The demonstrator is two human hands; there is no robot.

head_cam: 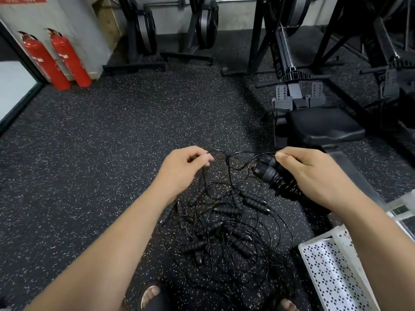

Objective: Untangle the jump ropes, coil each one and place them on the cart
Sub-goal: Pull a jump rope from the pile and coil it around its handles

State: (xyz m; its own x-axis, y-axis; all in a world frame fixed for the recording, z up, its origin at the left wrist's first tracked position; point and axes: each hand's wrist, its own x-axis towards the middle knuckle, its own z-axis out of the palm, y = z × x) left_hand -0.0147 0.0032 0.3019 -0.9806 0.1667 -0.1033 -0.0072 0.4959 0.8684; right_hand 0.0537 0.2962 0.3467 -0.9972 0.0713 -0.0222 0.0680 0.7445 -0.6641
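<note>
A tangle of black jump ropes (222, 230) with several ribbed handles lies on the speckled floor below my hands. My right hand (312, 169) grips a pair of black handles (272, 173) with thin cord wound around them. From there a thin black cord (233, 157) runs left across to my left hand (186, 167), which pinches it between thumb and fingers. More cord hangs down from my left hand into the pile. The white perforated cart (332, 265) stands at the lower right.
A rowing machine with a black seat (323, 124) stands right behind my right hand. More black machines line the back wall. Two red fire extinguishers (56, 59) stand at the far left. My sandalled feet (150, 295) show at the bottom edge.
</note>
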